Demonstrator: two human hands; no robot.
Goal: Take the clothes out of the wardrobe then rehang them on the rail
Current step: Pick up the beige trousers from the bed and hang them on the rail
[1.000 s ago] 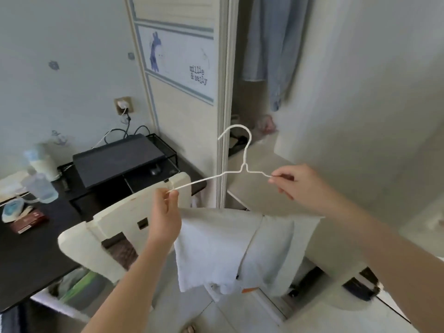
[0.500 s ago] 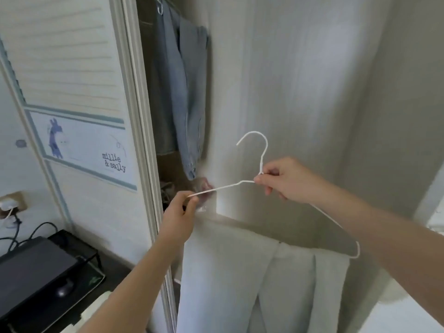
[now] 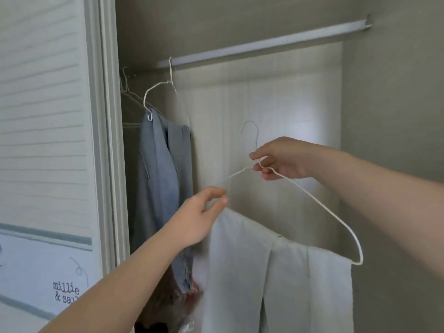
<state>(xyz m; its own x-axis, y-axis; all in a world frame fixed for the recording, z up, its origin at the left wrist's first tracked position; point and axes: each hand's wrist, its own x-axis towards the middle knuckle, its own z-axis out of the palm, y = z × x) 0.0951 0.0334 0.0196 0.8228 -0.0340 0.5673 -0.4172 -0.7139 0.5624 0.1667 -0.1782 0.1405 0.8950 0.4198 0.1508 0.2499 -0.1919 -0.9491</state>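
A white wire hanger (image 3: pixel 319 203) carries a pale white garment (image 3: pixel 242 265) folded over its bottom bar. My right hand (image 3: pixel 281 159) pinches the hanger at its neck, just under the hook. At the hanger's left corner, my left hand (image 3: pixel 199 217) holds the wire between thumb and fingertips. The hanger sits inside the open wardrobe, well below the grey rail (image 3: pixel 264 44). A blue denim garment (image 3: pixel 158 179) hangs from the rail's left end.
An empty wire hanger (image 3: pixel 165 85) hangs on the rail above the denim, with more hangers behind it. The wardrobe's sliding door (image 3: pixel 45 140) stands at the left. A plastic-wrapped bundle (image 3: pixel 175 306) lies at the wardrobe bottom. The rail's right stretch is bare.
I turned from the desk and chair toward the wardrobe and looked up, so the rail is in view. Both hands raised the hanger with the white garment into the wardrobe.
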